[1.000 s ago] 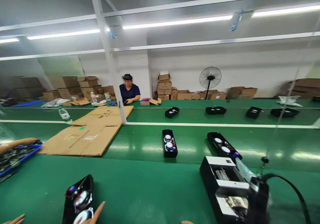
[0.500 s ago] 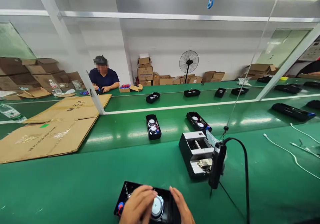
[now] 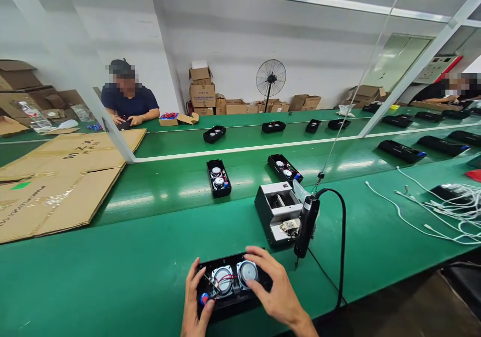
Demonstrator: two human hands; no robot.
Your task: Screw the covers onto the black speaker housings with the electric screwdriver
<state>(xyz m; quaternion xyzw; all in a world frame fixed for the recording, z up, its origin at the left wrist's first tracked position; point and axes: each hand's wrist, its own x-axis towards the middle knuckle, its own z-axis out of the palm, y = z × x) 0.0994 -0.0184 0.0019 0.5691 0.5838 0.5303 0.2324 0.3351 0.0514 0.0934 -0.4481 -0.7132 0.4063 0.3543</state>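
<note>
- Noted black casing (image 3: 235, 307), open face up, on near side of white-topped box (image 3: 281, 216), a little to its left.
- Noted inside: left speaker (image 3: 224, 287), right speaker (image 3: 248, 272), red wires (image 3: 226, 278) running between, blue-and-red part (image 3: 205, 298) near left end.
- Clamped by left hand (image 3: 194, 304): left end of casing, with fingers over far rim, thumb near blue-and-red part.
- Spread about right speaker: thumb and fingers of right hand (image 3: 276, 284), well apart. Cannot tell whether pressing or merely hovering.
- To handle well (judgement): steady left end, bear on speaker rims rather than centres, leave red wires slack and unpinched.
- Hidden: right end of casing, behind right hand. Cut off by lower edge: left wrist.
- Hard to make out: small contents of white-topped box.
- Just right of box: hanging screwdriver (image 3: 306, 227), tip down.
- Behind box, partly blocked: another casing (image 3: 281, 165).
- Far beyond box, leftward: co-worker (image 3: 130, 101), holding something too dark to identify.
</note>
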